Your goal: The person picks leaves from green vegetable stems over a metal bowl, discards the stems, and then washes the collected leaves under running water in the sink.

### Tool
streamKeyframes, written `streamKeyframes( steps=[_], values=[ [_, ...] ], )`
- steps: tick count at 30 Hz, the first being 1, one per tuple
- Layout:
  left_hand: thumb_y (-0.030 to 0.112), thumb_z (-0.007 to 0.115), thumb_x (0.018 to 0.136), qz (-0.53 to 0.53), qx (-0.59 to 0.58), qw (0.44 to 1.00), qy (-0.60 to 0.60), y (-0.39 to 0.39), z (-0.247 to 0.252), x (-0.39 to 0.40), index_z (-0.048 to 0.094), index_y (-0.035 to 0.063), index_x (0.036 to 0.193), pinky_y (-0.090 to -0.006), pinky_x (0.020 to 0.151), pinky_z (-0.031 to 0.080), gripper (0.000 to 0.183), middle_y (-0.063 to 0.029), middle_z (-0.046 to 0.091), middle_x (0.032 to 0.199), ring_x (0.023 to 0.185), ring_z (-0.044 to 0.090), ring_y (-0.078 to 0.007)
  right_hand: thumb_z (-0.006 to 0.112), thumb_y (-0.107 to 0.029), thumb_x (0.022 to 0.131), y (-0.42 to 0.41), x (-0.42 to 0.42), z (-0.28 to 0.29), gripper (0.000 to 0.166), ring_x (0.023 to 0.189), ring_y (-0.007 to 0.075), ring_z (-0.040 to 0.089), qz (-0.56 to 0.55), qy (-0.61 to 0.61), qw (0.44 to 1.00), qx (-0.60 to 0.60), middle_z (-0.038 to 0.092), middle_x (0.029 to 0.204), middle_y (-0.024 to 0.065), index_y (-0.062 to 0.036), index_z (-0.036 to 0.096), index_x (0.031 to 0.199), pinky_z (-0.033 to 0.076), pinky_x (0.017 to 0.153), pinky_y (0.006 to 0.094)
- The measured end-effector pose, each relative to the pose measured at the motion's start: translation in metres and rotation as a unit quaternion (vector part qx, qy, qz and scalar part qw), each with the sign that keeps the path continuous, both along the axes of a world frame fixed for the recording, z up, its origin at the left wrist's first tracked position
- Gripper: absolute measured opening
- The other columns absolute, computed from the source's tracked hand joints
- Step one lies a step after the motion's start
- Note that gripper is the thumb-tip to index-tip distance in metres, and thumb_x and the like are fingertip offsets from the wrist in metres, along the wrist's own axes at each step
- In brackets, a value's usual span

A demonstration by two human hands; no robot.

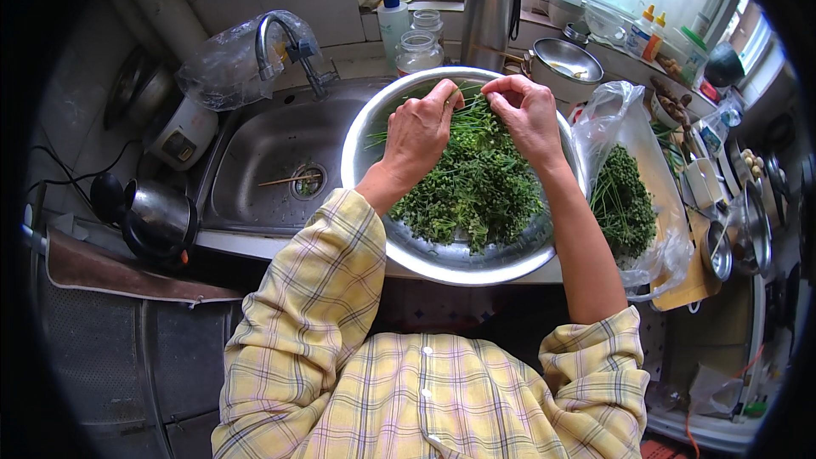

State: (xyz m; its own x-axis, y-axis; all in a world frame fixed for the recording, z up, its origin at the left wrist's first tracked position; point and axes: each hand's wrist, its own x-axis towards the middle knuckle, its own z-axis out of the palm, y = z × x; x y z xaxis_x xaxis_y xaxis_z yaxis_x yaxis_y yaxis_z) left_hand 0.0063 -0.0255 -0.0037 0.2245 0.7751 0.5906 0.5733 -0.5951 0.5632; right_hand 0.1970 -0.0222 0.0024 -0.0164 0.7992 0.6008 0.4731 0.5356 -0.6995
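A wide metal basin (pixel 366 159) holds a heap of green flower heads on thin stems (pixel 478 185). Over the upper left of the heap, my left hand (pixel 417 134) has its fingers closed on a few thin green stems. My right hand (pixel 526 118) is at the heap's upper right, thumb and index finger pinching a green sprig; the sprig is mostly covered by the fingers. To the right of the basin, more of the same greens (pixel 621 204) lie in a clear plastic bag (pixel 609 118).
Left of the basin is a steel sink (pixel 255 159) with a tap (pixel 264 44) and a chopstick (pixel 287 180) by its drain. Behind stand glass jars (pixel 417 54) and a steel flask (pixel 488 19). A wooden cutting board (pixel 695 280) lies partly under the bag, with metal bowls (pixel 717 252) beside it.
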Motion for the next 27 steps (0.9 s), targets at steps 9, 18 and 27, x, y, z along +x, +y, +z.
streamKeyframes(
  steps=[9,18,27],
  values=[
    [0.027,0.052,0.105,0.013,0.007,1.000,0.022,-0.003,0.003,-0.001,0.064,0.0118,0.101,-0.0484,0.063,0.051,0.019,-0.0148,0.071,0.077,0.075,0.070,-0.0389,0.066,-0.005,0.082,-0.002,-0.001,0.003,0.018,0.082,0.0266,0.064,0.035,-0.088,0.993,0.072,0.063,0.089,0.0108,-0.0076,0.073,0.099,0.050,0.074,0.0375],
    [0.025,0.053,0.104,-0.001,0.021,1.000,0.021,0.000,0.000,0.001,0.063,0.0115,0.100,-0.0487,0.062,0.051,0.017,-0.0163,0.069,0.075,0.076,0.069,-0.0397,0.068,-0.002,0.087,-0.005,-0.002,0.007,0.012,0.081,0.0139,0.065,-0.016,-0.088,0.996,-0.002,0.069,0.089,0.0058,0.0002,0.073,0.098,0.051,0.074,0.0279],
    [0.020,0.053,0.102,0.002,0.044,0.999,0.030,-0.004,0.004,0.003,0.061,0.0132,0.100,-0.0523,0.061,0.053,0.011,-0.0174,0.069,0.073,0.074,0.070,-0.0410,0.062,-0.010,0.096,0.007,-0.004,-0.011,0.014,0.069,0.0057,0.055,0.073,0.154,0.978,-0.118,0.064,0.078,-0.0028,0.0015,0.071,0.096,0.045,0.064,0.0241]
  ],
)
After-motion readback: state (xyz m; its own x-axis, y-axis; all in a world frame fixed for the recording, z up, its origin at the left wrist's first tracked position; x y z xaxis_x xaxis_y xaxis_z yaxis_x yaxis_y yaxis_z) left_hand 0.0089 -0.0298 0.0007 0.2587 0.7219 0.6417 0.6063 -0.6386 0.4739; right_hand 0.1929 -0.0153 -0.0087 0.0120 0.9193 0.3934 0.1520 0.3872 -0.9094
